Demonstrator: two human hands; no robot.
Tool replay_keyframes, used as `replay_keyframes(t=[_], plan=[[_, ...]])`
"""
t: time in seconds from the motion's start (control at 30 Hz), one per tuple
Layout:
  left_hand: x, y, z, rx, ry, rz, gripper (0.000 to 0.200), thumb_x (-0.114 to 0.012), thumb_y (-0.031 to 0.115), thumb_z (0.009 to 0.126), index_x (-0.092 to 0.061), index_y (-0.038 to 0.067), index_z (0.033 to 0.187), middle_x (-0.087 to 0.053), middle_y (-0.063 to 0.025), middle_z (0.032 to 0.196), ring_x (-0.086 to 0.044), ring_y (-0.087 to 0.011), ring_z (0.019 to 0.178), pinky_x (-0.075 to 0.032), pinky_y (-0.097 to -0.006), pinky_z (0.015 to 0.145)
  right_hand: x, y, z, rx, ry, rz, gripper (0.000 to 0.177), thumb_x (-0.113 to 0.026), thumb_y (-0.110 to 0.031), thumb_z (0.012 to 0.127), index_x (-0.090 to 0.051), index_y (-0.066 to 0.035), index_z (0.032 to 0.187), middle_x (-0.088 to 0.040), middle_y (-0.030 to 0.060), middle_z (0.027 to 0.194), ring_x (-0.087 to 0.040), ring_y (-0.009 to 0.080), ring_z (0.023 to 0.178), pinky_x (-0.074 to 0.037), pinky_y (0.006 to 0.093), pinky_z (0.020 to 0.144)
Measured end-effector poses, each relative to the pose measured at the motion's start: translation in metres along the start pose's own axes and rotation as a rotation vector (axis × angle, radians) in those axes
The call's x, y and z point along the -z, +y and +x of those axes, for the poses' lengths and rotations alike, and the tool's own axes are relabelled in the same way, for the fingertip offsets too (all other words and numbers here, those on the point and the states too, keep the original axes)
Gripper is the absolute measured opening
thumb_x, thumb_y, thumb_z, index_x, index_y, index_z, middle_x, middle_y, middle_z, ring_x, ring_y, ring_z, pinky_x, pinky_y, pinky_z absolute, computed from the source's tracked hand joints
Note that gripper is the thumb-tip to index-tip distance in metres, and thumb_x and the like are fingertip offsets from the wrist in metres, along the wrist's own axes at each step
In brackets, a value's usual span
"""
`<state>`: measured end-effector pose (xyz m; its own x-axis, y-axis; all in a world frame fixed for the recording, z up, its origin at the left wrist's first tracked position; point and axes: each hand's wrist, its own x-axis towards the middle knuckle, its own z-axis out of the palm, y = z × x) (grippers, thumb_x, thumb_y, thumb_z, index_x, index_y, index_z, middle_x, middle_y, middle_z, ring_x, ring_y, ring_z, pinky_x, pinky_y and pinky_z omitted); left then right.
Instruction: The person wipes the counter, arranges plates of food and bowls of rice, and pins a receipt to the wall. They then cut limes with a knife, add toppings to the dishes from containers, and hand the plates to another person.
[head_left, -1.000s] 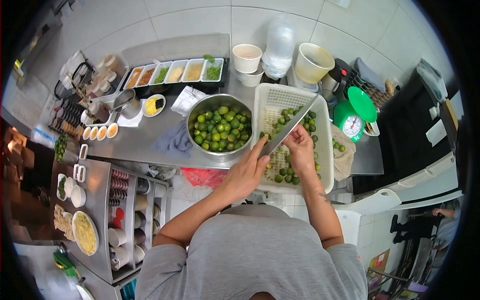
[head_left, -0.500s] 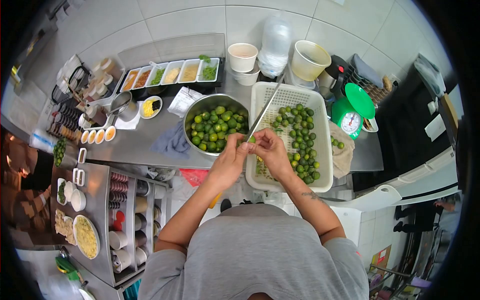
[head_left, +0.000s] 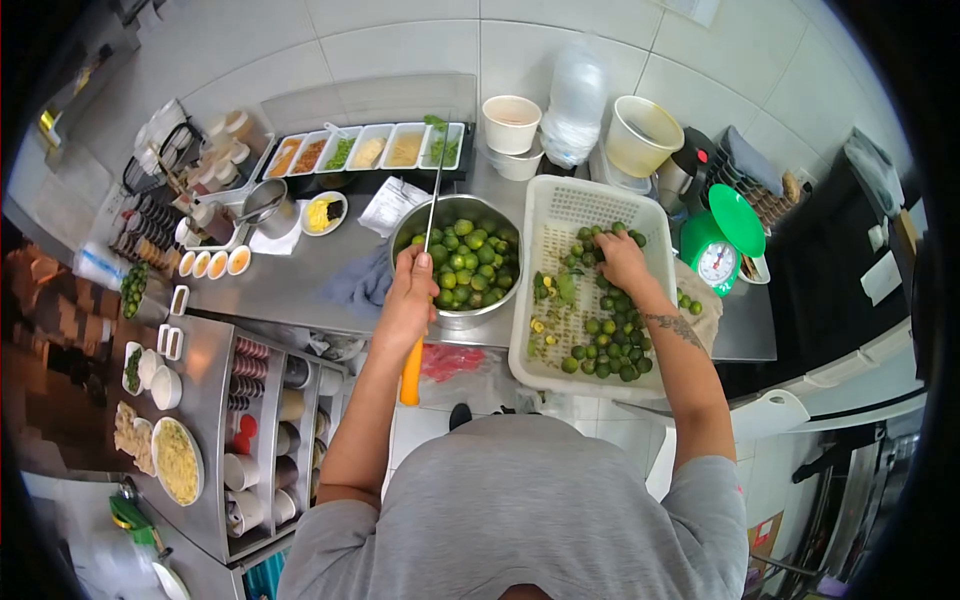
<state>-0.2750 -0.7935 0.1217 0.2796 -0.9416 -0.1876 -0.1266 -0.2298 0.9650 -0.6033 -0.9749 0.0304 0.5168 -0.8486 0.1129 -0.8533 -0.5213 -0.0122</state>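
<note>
My left hand (head_left: 405, 298) is closed round a long knife (head_left: 411, 372) with an orange handle, its blade pointing up and away past the left rim of a steel bowl (head_left: 460, 318). Green limes (head_left: 470, 262) fill much of that bowl. Inside the white perforated basket (head_left: 541, 205), my right hand (head_left: 624, 262) has its fingers bent down around a lime at the far side of the pile; the fingertips are partly hidden. More limes (head_left: 610, 345) lie along the basket's right side, with small yellow-green trimmings (head_left: 541, 328) to the left.
Behind the bowl stand trays of toppings (head_left: 405, 148) and a plate (head_left: 325, 213). White tubs (head_left: 512, 125) and a yellowish bucket (head_left: 643, 140) line the wall. Right of the basket are a green scale (head_left: 716, 262) and a beige cloth (head_left: 703, 318). A blue cloth (head_left: 357, 280) lies left of the bowl.
My hands were together over the basket's left edge, with the knife at a small lime. They have parted: the left moved left with the knife, the right reached into the lime pile.
</note>
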Motion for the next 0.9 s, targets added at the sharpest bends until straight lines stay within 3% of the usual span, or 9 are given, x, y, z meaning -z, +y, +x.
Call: replay_keyframes(t=[0.03,0.13,0.23,0.33,0.47,0.5,0.6,0.7,0.9], plan=[[0.002,0.0,0.001,0.002,-0.011,-0.002,0.052,-0.034,0.048,0.097,-0.038,0.011,0.133,-0.047,-0.003,0.075,-0.045,-0.0092,0.052,-0.037,-0.0238,0.044,0.002,0.001,0.0,0.02,-0.008,-0.014,0.036,-0.072,-0.009,0.068,-0.056,-0.004,0.1,-0.061,0.0131,0.099,-0.052,0.0342,0.099,-0.045,0.0423,0.084],[-0.001,0.009,-0.009,-0.026,-0.106,-0.08,0.055,-0.033,0.05,0.097,-0.036,0.01,0.134,-0.049,-0.0028,0.08,-0.045,-0.0087,0.055,-0.036,-0.0221,0.043,0.015,-0.009,-0.006,-0.07,0.099,0.206,0.033,-0.068,-0.005,0.073,-0.057,-0.004,0.104,-0.063,0.0099,0.101,-0.057,0.0287,0.092,-0.047,0.0383,0.079],[-0.014,0.003,-0.012,-0.127,-0.228,-0.145,0.058,-0.032,0.052,0.097,-0.033,0.009,0.136,-0.048,-0.0039,0.082,-0.045,-0.0087,0.056,-0.036,-0.0215,0.043,0.039,-0.031,-0.015,-0.37,0.026,1.516,0.03,-0.061,-0.006,0.085,-0.055,-0.002,0.114,-0.063,0.0102,0.105,-0.061,0.0217,0.091,-0.049,0.031,0.079],[-0.033,0.012,-0.024,-0.128,-0.386,-0.12,0.06,-0.032,0.052,0.097,-0.029,0.008,0.139,-0.048,-0.0049,0.085,-0.044,-0.0086,0.057,-0.037,-0.0203,0.046,0.063,-0.068,-0.037,-0.308,-0.02,2.011,0.029,-0.053,-0.007,0.092,-0.052,0.0,0.121,-0.061,0.0113,0.11,-0.061,0.017,0.092,-0.05,0.0257,0.08],[-0.057,0.013,-0.029,-0.208,-0.525,-0.112,0.048,-0.033,0.038,0.1,-0.031,0.009,0.139,-0.047,-0.0036,0.08,-0.044,-0.0091,0.057,-0.039,-0.0235,0.052,0.072,-0.098,-0.054,-0.254,-0.024,2.166,0.034,-0.054,-0.008,0.092,-0.049,0.002,0.125,-0.06,0.0134,0.112,-0.062,0.0187,0.095,-0.051,0.0259,0.084],[-0.061,0.012,-0.029,-0.188,-0.544,-0.105,0.048,-0.033,0.038,0.1,-0.032,0.01,0.139,-0.047,-0.0033,0.08,-0.043,-0.0088,0.057,-0.04,-0.0232,0.055,0.076,-0.104,-0.057,-0.262,-0.022,2.189,0.036,-0.054,-0.008,0.092,-0.048,0.002,0.125,-0.06,0.0135,0.112,-0.062,0.0187,0.096,-0.051,0.0258,0.084],[-0.067,0.014,-0.028,-0.16,-0.627,-0.136,0.058,-0.033,0.047,0.099,-0.026,0.008,0.141,-0.046,-0.0043,0.086,-0.043,-0.0065,0.054,-0.036,-0.0199,0.045,0.077,-0.112,-0.064,-0.261,0.001,2.242,0.037,-0.054,-0.008,0.092,-0.048,0.003,0.127,-0.061,0.0126,0.107,-0.062,0.0184,0.097,-0.051,0.0255,0.084],[-0.069,0.015,-0.027,-0.166,-0.599,-0.112,0.058,-0.033,0.048,0.098,-0.027,0.008,0.141,-0.046,-0.0034,0.085,-0.043,-0.0059,0.053,-0.035,-0.0194,0.044,0.074,-0.115,-0.07,-0.281,0.061,2.23,0.033,-0.054,-0.007,0.092,-0.05,0.003,0.124,-0.062,0.0104,0.104,-0.062,0.0179,0.095,-0.051,0.0253,0.083],[-0.076,0.017,-0.028,-0.149,-0.611,-0.039,0.057,-0.035,0.044,0.098,-0.028,0.012,0.144,-0.052,-0.0054,0.083,-0.05,-0.0117,0.063,-0.043,-0.0257,0.06,0.071,-0.125,-0.076,-0.356,0.167,2.106,0.031,-0.059,-0.009,0.09,-0.054,0.002,0.119,-0.063,0.0076,0.098,-0.062,0.0145,0.086,-0.05,0.025,0.075]])
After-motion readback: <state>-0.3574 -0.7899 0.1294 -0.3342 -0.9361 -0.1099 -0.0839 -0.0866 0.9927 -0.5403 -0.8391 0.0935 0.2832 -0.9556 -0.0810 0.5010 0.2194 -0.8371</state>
